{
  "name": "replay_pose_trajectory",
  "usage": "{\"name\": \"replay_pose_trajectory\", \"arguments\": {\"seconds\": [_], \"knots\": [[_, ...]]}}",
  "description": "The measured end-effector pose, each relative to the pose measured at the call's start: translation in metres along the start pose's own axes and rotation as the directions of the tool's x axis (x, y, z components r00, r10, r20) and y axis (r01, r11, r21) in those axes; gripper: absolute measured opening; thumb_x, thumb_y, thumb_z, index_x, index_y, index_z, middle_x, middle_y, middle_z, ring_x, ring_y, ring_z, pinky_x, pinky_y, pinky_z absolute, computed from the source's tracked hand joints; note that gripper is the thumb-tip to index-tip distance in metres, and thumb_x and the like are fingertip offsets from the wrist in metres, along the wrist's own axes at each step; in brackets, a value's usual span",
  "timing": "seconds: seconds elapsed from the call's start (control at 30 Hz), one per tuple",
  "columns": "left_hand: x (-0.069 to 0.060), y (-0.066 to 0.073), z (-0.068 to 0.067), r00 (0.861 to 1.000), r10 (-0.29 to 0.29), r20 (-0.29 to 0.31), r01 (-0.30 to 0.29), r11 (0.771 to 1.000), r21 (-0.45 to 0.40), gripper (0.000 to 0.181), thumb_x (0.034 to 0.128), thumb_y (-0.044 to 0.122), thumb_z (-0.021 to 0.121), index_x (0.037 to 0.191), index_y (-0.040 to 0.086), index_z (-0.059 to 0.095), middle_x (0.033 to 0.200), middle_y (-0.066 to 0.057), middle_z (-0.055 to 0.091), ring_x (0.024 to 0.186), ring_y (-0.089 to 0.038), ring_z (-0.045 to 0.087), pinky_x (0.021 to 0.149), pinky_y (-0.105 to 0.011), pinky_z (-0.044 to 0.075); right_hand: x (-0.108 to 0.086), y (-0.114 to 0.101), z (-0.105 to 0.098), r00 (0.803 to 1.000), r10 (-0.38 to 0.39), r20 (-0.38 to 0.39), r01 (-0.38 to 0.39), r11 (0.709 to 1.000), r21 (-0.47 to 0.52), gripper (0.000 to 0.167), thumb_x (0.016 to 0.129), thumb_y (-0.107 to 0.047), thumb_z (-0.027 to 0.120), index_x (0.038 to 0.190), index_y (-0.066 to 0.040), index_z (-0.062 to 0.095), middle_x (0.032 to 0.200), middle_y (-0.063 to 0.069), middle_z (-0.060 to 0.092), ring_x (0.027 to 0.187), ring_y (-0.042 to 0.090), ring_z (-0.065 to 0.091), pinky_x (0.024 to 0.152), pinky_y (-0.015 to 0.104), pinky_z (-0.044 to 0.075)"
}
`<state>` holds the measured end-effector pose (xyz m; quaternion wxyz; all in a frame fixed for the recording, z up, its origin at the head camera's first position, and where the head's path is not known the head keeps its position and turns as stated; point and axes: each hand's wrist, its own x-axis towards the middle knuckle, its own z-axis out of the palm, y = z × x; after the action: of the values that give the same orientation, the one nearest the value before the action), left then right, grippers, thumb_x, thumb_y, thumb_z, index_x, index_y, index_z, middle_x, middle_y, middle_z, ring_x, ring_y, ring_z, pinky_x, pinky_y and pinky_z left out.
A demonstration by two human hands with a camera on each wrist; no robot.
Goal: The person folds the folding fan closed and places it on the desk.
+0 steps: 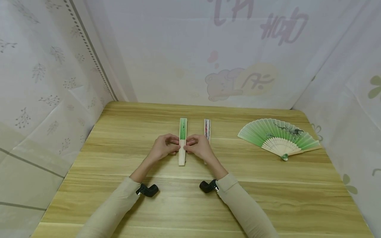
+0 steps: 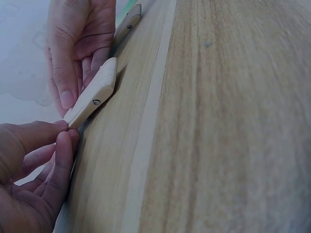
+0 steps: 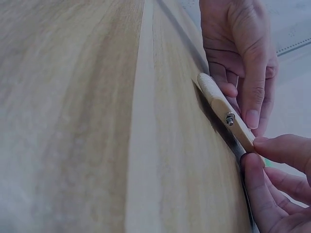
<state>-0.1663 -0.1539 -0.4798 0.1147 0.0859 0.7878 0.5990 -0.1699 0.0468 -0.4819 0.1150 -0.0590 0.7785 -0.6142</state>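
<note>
A folded fan (image 1: 182, 152) with a green upper part and pale wooden ribs lies upright in the head view, between both hands. My left hand (image 1: 163, 146) pinches its left edge near the middle; my right hand (image 1: 200, 146) pinches the right edge at the same height. In the left wrist view the fan's ribbed end (image 2: 99, 87) with its metal pin faces the camera, slightly raised at that end. A second folded fan (image 1: 207, 127), white with a dark and red pattern, lies just right, partly hidden by my right hand.
An open green fan (image 1: 268, 132) with a dark branch print lies at the right of the wooden table (image 1: 166, 211). Patterned white cloth (image 1: 166, 59) hangs behind the table and at both sides. Black wrist devices (image 1: 148, 190) sit at both sleeves.
</note>
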Motion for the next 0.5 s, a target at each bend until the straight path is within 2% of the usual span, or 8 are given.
{"name": "replay_pose_trajectory", "arguments": {"seconds": [0.37,0.5], "knots": [[-0.0013,0.0014,-0.0014,1.000,-0.016,-0.013,0.016,1.000,0.008,0.031,0.0884,-0.006,0.076,0.116,-0.011,0.064,0.105,-0.023,0.069,0.077,-0.023,0.070,0.066,-0.034,0.061,-0.0011,-0.0045,0.0025,1.000,0.012,-0.021,-0.013,0.999,-0.044,0.024,0.083,0.004,0.081,0.105,0.007,0.071,0.086,0.013,0.072,0.072,0.022,0.071,0.066,0.032,0.060],[-0.0016,0.0011,-0.0028,1.000,-0.017,-0.010,0.017,1.000,0.004,0.031,0.0884,-0.006,0.076,0.117,-0.011,0.064,0.105,-0.024,0.070,0.080,-0.025,0.071,0.067,-0.035,0.061,-0.0018,-0.0054,0.0017,1.000,0.022,-0.016,-0.022,0.999,-0.030,0.025,0.083,0.004,0.081,0.105,0.008,0.070,0.087,0.014,0.072,0.074,0.023,0.071,0.067,0.032,0.061]]}}
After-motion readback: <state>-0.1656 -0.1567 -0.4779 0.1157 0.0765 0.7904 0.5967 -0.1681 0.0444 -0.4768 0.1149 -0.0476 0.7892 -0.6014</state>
